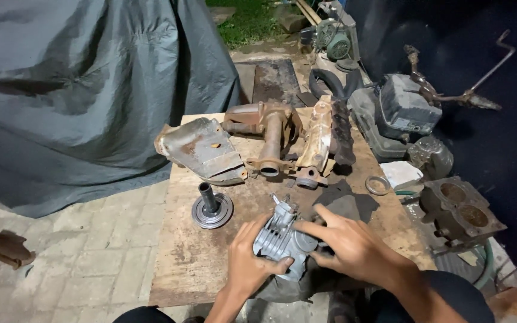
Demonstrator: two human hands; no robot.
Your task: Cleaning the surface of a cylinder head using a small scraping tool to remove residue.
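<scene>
1. Head view: left hand (pixel 248 258) and right hand (pixel 351 244) both clasp a grey finned cast-metal engine part (pixel 281 239) low on the stained wooden tabletop (pixel 186 257).
2. Beyond the left hand stands a dark flanged metal hub (pixel 212 208).
3. A firm two-handed grip seems wise.

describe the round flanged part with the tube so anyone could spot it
Start at the wooden board. Near its left edge, just left of the left hand, stands a round flanged disc. Unlike the rusty castings behind it, it is dark and has one short upright tube.
</scene>
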